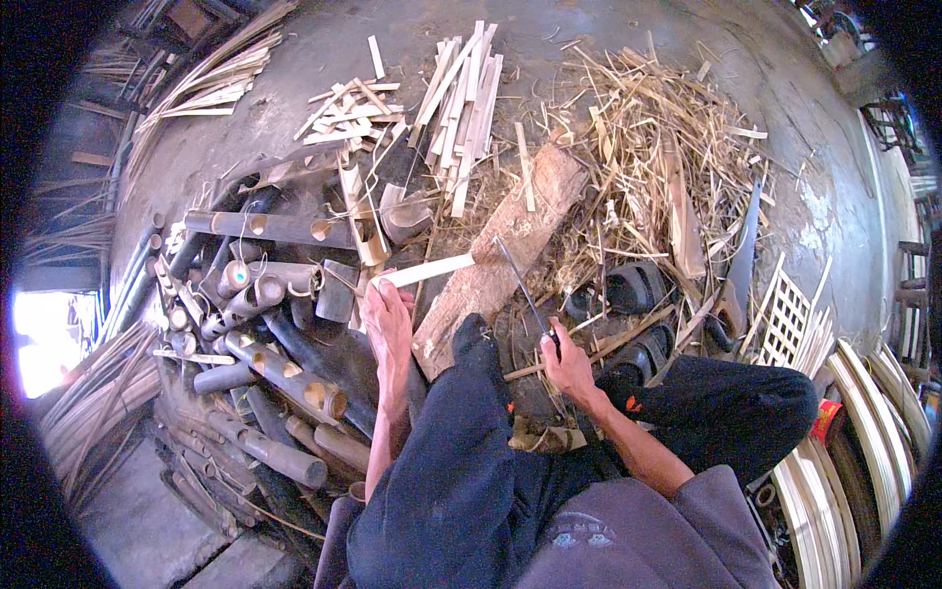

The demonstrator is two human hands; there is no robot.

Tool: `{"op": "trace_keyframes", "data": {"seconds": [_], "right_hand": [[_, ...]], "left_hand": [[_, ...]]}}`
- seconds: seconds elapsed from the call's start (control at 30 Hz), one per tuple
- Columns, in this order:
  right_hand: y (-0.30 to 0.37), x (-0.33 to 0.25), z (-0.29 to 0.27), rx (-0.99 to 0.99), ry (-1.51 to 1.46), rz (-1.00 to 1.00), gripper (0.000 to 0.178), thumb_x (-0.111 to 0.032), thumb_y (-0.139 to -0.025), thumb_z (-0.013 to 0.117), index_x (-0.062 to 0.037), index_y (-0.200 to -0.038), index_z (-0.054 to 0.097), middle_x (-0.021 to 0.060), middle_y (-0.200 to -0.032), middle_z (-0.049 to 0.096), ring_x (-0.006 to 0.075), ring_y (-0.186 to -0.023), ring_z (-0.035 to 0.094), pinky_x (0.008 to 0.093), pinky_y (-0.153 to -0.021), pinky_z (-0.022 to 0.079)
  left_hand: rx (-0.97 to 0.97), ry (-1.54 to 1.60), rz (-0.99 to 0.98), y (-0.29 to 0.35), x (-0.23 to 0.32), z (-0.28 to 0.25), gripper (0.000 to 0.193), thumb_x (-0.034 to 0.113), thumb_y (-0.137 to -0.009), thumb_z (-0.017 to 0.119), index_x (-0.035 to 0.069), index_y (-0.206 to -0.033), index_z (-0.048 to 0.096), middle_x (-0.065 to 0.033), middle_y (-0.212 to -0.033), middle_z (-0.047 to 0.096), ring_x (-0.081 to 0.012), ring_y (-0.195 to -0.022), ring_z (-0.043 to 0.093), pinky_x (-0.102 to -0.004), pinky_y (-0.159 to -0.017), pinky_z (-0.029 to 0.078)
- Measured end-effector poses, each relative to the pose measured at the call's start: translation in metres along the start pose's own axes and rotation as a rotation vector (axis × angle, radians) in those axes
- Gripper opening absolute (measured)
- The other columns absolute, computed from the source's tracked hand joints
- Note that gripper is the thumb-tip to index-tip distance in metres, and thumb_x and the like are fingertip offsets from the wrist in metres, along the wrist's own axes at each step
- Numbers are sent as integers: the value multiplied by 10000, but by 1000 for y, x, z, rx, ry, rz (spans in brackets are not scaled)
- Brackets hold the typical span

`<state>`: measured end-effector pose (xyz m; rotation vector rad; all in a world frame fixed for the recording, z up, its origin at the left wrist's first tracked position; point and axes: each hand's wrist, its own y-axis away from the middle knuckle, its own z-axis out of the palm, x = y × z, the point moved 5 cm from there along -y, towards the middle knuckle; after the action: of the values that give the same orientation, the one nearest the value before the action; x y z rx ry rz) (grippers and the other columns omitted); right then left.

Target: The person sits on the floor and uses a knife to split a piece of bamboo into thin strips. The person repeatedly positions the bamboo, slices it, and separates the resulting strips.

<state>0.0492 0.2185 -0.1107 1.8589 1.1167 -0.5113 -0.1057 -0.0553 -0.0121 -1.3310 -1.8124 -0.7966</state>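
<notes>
A pale, flat bamboo strip [429,268] is held by one end in my left hand [387,319], its fingers closed around it. The strip's far end rests at the edge of a rough wooden block [535,201], which lies slanting in front of me. My right hand [566,361] is closed around the dark handle of a thin knife [523,280]. Its narrow blade points forward and left over the block, apart from the strip. My foot in a dark sock [475,344] presses on the block's near end. Another short strip [525,167] lies across its far part.
Bamboo tubes [280,231] crowd the left side. Ahead lie long strips [471,93] and short pieces [348,113]. A heap of shavings [653,147] covers the floor at right, beside a saw [748,240], dark sandals [638,288], a woven lattice [783,319] and bundled slats [819,510].
</notes>
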Motion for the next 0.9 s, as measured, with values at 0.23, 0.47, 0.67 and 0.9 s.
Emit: {"op": "trace_keyframes", "data": {"seconds": [0.23,0.47,0.67,0.9], "right_hand": [[5,-87,-3,-114,-38,-338,521,-424,-959,476,-105,-1362,388,231,-918,657,443,-839,632,501,-734,498],[12,-177,-9,-142,-287,-550,420,-356,-939,536,-68,-1239,480,238,-828,628,426,-815,633,460,-711,494],[-17,-128,25,-223,-90,-269,336,-336,-936,546,-40,-1092,520,251,-783,610,445,-748,621,476,-649,475],[-25,-120,19,-109,-79,-321,338,-360,-935,551,-34,-1014,509,268,-729,600,475,-713,600,510,-619,465]], "left_hand": [[-11,11,-46,2,24,-2,423,261,-1005,345,-51,-913,616,-151,-719,663,-216,-587,643,-348,-566,517],[-25,-414,148,14,32,5,373,232,-993,358,-15,-859,602,-256,-745,632,-417,-705,630,-489,-618,477],[-72,-267,25,24,52,15,387,234,-1001,338,-12,-856,598,-194,-717,651,-371,-672,642,-459,-624,482],[-82,-233,15,29,60,18,403,242,-1004,339,-31,-875,606,-170,-696,663,-328,-662,666,-428,-618,505]]}}
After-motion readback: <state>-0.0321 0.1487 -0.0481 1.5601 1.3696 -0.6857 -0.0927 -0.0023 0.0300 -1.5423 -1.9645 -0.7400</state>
